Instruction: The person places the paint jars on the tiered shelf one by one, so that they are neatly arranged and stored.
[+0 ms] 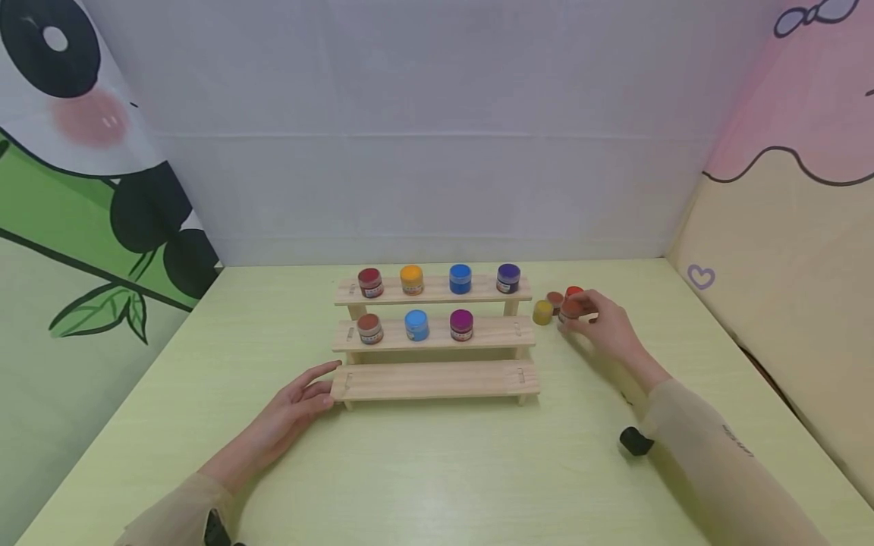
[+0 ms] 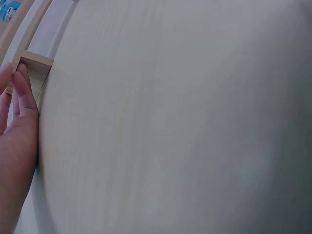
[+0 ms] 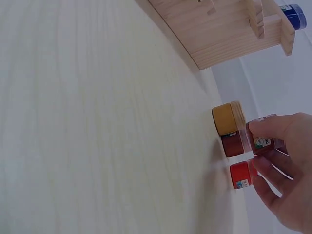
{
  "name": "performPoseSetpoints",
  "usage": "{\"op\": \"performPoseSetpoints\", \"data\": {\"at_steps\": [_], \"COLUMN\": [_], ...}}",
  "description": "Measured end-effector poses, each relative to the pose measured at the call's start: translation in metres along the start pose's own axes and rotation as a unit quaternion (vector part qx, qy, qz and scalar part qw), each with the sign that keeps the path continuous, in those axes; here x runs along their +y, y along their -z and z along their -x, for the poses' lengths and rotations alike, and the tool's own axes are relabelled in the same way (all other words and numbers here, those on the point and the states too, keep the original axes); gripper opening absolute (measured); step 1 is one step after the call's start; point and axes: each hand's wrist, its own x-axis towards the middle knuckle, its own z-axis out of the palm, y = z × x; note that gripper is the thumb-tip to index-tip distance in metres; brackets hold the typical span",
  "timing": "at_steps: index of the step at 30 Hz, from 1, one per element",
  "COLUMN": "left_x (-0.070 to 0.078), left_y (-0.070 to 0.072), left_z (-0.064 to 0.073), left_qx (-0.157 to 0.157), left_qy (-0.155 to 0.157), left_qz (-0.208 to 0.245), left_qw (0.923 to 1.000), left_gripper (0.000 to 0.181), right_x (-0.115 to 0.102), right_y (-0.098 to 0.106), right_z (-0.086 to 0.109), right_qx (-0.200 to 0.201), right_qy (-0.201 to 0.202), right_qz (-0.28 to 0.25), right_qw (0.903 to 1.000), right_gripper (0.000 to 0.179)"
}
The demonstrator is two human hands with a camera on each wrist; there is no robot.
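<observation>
A three-step wooden display rack (image 1: 437, 383) stands on the table. My left hand (image 1: 297, 409) holds the left end of its lowest step, thumb at the front edge and fingers behind. To the right of the rack, my right hand (image 1: 604, 330) pinches a reddish-brown paint jar (image 3: 261, 139) between thumb and fingers. Just beside that jar are a yellow jar (image 1: 542, 312), a dark red-brown jar (image 3: 232, 144) and a bright red jar (image 3: 240, 174). In the head view the held jar partly covers the red ones.
The top step carries dark red (image 1: 370, 283), orange (image 1: 412, 280), blue (image 1: 460, 279) and purple (image 1: 508, 278) jars. On the middle step sit brown (image 1: 369, 329), light blue (image 1: 416, 325) and magenta (image 1: 461, 325) jars. A pale wall (image 1: 437, 189) rises behind the table.
</observation>
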Motion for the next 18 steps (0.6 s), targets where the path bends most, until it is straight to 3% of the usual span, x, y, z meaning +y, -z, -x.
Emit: {"op": "performPoseSetpoints", "data": {"at_steps": [18], "left_x": [0.001], "left_y": [0.000], "left_z": [0.001], "left_qx": [-0.005], "left_qy": [-0.006], "left_qz": [-0.003], "left_qw": [1.0000], "left_gripper": [0.066], "right_x": [-0.048], "right_y": [0.009], "right_z": [0.020], "right_qx": [0.037], "right_qy": [0.068], "right_qz": [-0.018], "right_qw": [0.9968], "right_gripper": [0.044]}}
